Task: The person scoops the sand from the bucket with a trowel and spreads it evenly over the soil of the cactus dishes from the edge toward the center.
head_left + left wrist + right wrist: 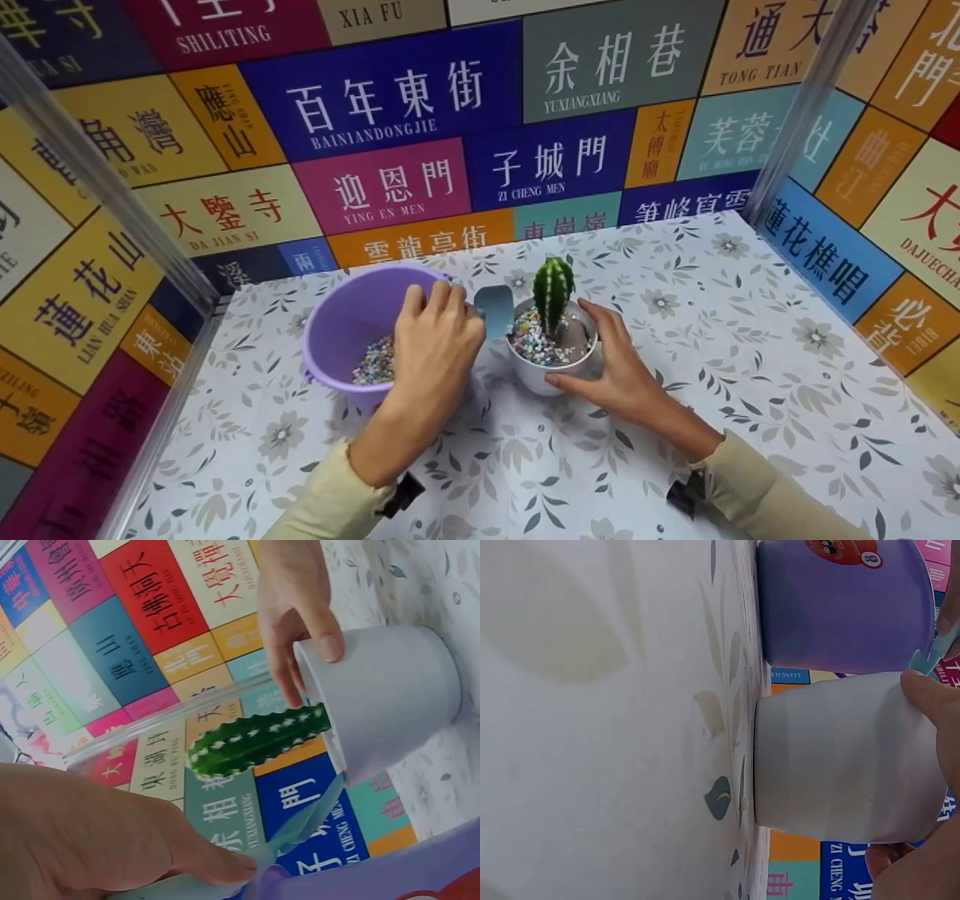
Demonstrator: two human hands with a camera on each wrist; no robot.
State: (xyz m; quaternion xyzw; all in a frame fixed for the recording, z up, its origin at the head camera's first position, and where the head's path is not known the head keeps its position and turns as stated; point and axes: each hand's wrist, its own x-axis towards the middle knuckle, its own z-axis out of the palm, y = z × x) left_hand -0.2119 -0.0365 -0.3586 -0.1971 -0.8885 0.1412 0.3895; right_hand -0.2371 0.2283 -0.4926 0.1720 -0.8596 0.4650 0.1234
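My left hand (pixel 439 337) grips the handle of a small teal scoop (pixel 495 311) over the right rim of a purple bucket (pixel 326 322). The scoop's blade reaches the left rim of a white flowerpot (pixel 544 375). In the left wrist view the blade (pixel 311 814) touches or nearly touches the pot's rim. A green ribbed cactus (pixel 553 292) stands upright in the pot. Multicoloured pebbles (pixel 532 337) cover part of the soil; brown soil shows at the right. My right hand (pixel 619 367) holds the pot's right side, thumb in front and fingers behind.
More coloured pebbles (pixel 375 364) lie in the bottom of the bucket, which stands left of the pot. Both rest on a table with a white floral cloth (pixel 660 307). Panels with coloured signs (pixel 405 97) rise behind and at both sides.
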